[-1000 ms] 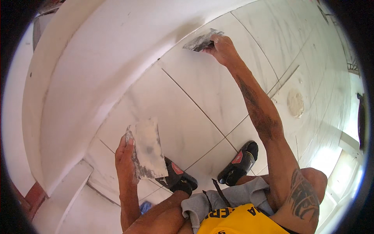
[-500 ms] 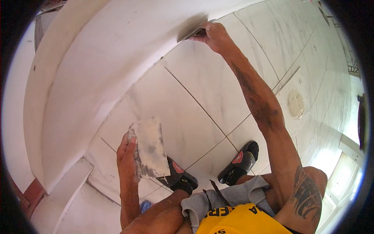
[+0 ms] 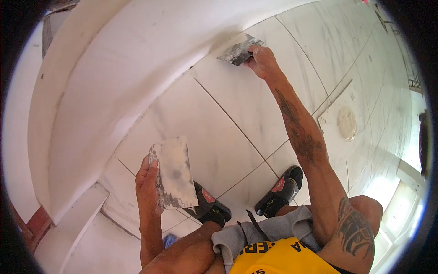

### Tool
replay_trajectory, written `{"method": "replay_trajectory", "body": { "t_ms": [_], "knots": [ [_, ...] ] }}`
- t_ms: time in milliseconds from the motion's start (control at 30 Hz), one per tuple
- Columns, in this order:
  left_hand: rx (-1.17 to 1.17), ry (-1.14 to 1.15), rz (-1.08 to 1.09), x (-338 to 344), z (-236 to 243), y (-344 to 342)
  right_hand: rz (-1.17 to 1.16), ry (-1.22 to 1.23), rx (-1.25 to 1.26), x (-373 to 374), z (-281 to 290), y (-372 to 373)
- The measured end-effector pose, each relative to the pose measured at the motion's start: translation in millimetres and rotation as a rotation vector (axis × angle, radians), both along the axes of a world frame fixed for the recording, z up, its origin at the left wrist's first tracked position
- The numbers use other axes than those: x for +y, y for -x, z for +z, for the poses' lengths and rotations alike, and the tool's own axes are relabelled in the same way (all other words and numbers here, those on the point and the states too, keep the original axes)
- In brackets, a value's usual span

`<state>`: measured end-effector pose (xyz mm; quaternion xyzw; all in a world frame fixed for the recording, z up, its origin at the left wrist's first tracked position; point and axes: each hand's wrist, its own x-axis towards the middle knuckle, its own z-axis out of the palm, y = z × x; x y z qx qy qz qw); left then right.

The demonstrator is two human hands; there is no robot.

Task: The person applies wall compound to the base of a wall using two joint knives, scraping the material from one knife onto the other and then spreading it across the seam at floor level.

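My left hand point(image 3: 148, 182) is closed on the edge of a flat rectangular plate point(image 3: 177, 171) smeared with pale putty, held above the floor near my left foot. Farther off, my right hand point(image 3: 262, 63) grips a putty knife point(image 3: 239, 49) with a wide metal blade. Grey smears and pale putty show on that blade. The knife is close to the foot of the white wall point(image 3: 132, 59); I cannot tell whether its edge touches the wall. Its handle is mostly hidden by my fingers.
Pale marbled tiles point(image 3: 219, 146) with dark joints cover the floor. At the right a loose flat board point(image 3: 329, 115) bears a round heap of putty point(image 3: 347, 123). My feet in black slides point(image 3: 279, 192) stand below. A white ledge point(image 3: 75, 223) juts out at lower left.
My right hand has drawn back from the wall's foot, slightly right and nearer to me, and the putty knife has turned so its blade face shows. My left hand has barely moved.
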<state>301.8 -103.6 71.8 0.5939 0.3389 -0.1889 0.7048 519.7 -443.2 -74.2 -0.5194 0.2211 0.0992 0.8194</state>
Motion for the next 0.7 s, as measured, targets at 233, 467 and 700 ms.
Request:
{"method": "replay_trajectory", "body": {
  "t_ms": [233, 467, 700],
  "knots": [
    [0.003, -0.012, 0.007, -1, 4, -1, 0.367, 0.511, -0.413, 2, -31, -25],
    [-0.01, 0.047, -0.012, -5, 4, 0, 0.473, 0.656, -0.476, 6, -13, -60],
    [-0.013, 0.058, 0.035, -6, 6, 2, 0.148, 0.009, -0.31, 30, 82, 1]
  ]
}}
